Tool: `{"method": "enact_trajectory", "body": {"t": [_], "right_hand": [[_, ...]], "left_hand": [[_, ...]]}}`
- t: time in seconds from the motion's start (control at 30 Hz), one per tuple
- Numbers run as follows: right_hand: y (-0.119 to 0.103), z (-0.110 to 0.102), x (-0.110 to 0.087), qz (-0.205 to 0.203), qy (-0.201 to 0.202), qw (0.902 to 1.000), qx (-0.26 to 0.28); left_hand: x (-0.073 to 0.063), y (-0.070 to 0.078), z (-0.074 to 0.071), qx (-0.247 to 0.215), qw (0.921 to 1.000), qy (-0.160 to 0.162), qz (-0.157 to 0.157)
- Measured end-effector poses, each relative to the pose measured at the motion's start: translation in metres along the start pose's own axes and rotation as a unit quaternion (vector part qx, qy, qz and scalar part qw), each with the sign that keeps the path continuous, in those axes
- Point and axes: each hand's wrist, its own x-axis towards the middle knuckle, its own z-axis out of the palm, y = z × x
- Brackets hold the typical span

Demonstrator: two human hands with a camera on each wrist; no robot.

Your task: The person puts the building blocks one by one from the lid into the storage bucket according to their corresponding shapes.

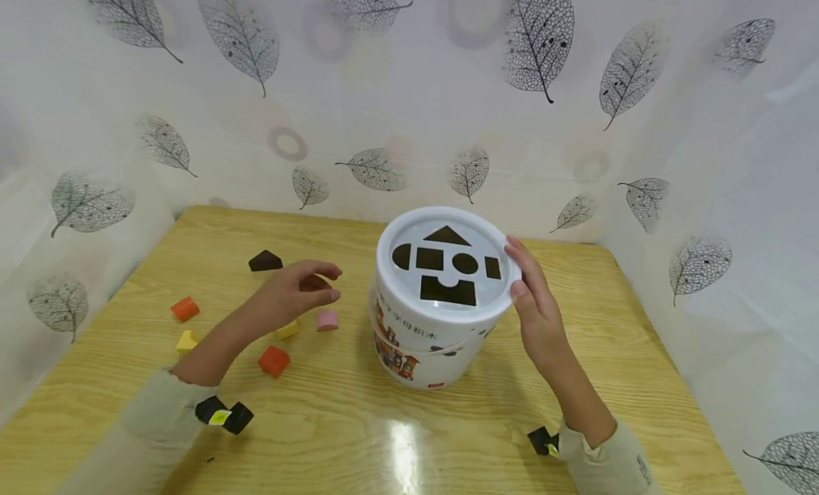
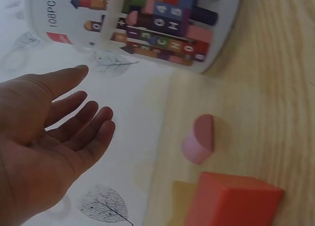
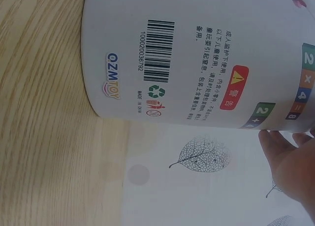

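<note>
A white block bucket stands upright on the table, its white lid pierced by several shaped holes. My right hand touches the lid's right rim with thumb and fingertips; in the right wrist view the hand is partly cut off. My left hand hovers left of the bucket, holding nothing, its fingers loosely bent and apart from the thumb. Below it on the table lie a pink half-round block and a yellow block, partly hidden by the arm. A red block is nearer the front.
Farther left are an orange block and a yellow notched block. A dark angular block lies behind the left hand. Leaf-patterned white cloth encloses the wooden table at the back and sides.
</note>
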Motion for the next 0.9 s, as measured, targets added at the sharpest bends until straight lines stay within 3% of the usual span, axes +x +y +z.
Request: {"method": "enact_trajectory", "body": {"t": [0.23,0.47,0.77,0.9], "right_hand": [[-0.001,0.000,0.000,0.000,0.006,1.0000,-0.002],[0.001,-0.001,-0.001,0.002,0.005,1.0000,0.002],[0.000,0.000,-0.001,-0.003,0.005,1.0000,0.001],[-0.001,0.001,-0.001,-0.009,0.008,0.9999,0.004]], "left_hand": [[0.000,-0.022,0.007,0.058,0.9976,-0.021,-0.031],[0.006,-0.038,0.010,0.094,0.9945,-0.033,-0.033],[0.010,-0.044,0.017,0.112,0.9902,-0.058,-0.059],[0.012,-0.048,0.020,0.121,0.9893,-0.065,-0.050]]}}
